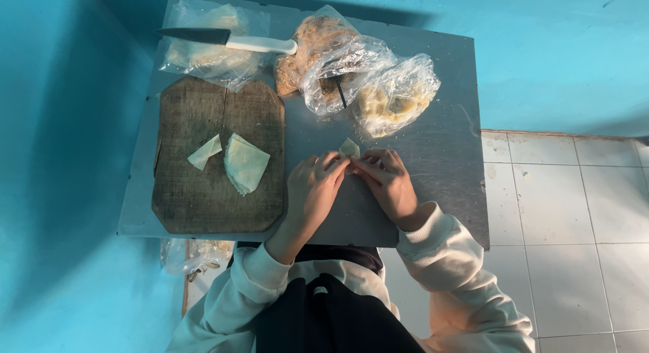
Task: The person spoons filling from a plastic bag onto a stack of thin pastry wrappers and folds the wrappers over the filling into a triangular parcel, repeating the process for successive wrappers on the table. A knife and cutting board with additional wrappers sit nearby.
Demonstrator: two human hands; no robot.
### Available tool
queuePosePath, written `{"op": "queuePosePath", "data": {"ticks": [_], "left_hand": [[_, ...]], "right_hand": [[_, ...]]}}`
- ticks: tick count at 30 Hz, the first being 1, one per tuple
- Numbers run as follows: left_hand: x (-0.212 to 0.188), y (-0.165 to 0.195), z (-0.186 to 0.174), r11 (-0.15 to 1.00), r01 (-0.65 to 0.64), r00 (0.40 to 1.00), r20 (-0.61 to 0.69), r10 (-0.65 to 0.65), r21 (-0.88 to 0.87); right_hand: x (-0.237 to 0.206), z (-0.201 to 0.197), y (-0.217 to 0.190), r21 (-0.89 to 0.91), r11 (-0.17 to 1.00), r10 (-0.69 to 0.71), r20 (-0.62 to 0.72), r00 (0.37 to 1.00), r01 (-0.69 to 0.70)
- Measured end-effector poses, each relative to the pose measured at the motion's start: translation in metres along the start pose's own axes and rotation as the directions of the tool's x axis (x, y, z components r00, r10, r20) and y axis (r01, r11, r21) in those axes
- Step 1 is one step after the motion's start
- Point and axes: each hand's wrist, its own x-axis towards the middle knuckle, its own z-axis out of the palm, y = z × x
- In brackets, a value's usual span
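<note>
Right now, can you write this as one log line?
left hand: pinching dough wrapper | right hand: pinching same wrapper | wooden board: two wrapper pieces | knife: on bag

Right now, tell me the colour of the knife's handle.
White, with a dark blade; the knife shows best in the head view, lying on a plastic bag.

- One view only, from a camera worn on the person's head.
- It looks almost straight down on the metal table (pixel 433 157), from close above.
- The table fills the upper middle of the frame; the person's sleeves lie below it, blue wall left of it, tiled floor (pixel 568 218) right of it.
</note>
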Motion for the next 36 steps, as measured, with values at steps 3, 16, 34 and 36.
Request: {"op": "queuePosePath", "data": {"ticks": [3,16,34,36], "left_hand": [[0.000,-0.002,0.002,1.000,-0.019,1.000,0.012,0.019,0.019],[0.001,-0.006,-0.002,0.980,-0.178,0.974,0.158,0.162,0.093],[0.015,-0.013,-0.006,0.968,-0.230,0.928,0.323,0.188,0.099],[0.019,-0.014,-0.008,0.973,-0.215,0.925,0.338,0.173,0.089]], "right_hand": [[0.002,-0.002,-0.001,0.010,1.000,0.012,0.013,1.000,-0.013],[0.005,-0.035,0.006,-0.367,0.860,-0.249,0.306,0.919,0.355],[0.018,-0.034,0.023,-0.328,0.708,-0.537,0.325,0.779,0.625],[0.017,-0.033,0.023,-0.344,0.688,-0.545,0.337,0.768,0.639]]}}
